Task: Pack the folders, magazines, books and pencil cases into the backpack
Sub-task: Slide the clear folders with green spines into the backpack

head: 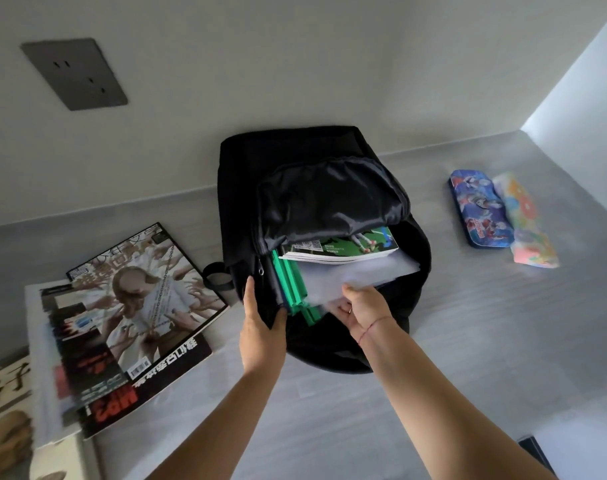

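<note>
A black backpack [409,296] lies on the grey table with its main compartment unzipped. Inside it are green-spined folders [291,285], a translucent white folder [361,271] and a green-covered book [343,247]. My left hand [260,323] grips the left edge of the opening. My right hand [361,310] pinches the near edge of the white folder, which is partly inside. A stack of magazines [136,320] lies to the left. Two pencil cases, one blue [482,209] and one pastel [527,223], lie to the right.
More books [8,420] sit at the bottom left edge. A grey wall socket [75,72] is on the white wall behind. A dark object [534,452] shows at the bottom right. Bare grey table [329,410] lies between my arms.
</note>
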### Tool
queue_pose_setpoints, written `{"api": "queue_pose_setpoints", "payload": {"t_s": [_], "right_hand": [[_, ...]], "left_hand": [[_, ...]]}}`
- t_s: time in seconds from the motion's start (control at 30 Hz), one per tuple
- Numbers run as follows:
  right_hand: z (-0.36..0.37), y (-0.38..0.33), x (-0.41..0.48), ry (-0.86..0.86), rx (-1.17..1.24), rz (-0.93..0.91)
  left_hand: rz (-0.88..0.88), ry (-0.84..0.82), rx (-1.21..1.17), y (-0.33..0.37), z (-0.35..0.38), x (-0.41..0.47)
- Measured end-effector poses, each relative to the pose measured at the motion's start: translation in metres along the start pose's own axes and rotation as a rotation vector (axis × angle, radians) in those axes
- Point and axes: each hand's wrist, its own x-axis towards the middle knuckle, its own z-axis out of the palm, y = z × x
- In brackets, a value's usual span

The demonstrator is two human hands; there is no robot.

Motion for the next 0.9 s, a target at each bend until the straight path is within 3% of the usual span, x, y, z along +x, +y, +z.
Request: {"api": "queue_pose_setpoints", "payload": {"t_s": [0.1, 0.23, 0.4, 0.57, 0.67, 0.73, 0.8, 0.87, 0.9], "right_hand": [[0.009, 0.005, 0.002, 0.031, 0.073, -0.015], [0.028, -0.001, 0.012, 0.092, 0.169, 0.021], [0.032, -0.004, 0.020, 0.186, 0.092, 0.047], [0.027, -0.008, 0.006, 0.023, 0.118, 0.070], [0.022, -0.017, -0.012, 0.039, 0.057, 0.078], [0.017, -0.024, -0.024, 0.110, -0.106, -0.030], [0.012, -0.029, -0.030, 0.200, -0.456, -0.347], [0.014, -0.026, -0.029, 0.134, -0.896, -0.751], [0.017, -0.020, -0.025, 0.041, -1.089, -0.855]], "left_hand": [[0.003, -0.038, -0.140, -0.007, -0.002, 0.001], [0.041, -0.068, -0.158, -0.013, -0.004, 0.002], [0.061, -0.093, -0.120, -0.016, -0.007, 0.003], [0.075, -0.052, -0.057, -0.016, -0.007, 0.001], [0.067, 0.044, 0.008, -0.007, -0.010, 0.005], [0.139, 0.175, 0.142, 0.005, -0.014, 0.015], [0.284, 0.261, 0.240, 0.020, -0.017, 0.030], [0.442, 0.250, 0.323, 0.037, -0.020, 0.046], [0.512, 0.214, 0.398, 0.042, -0.020, 0.053]]}}
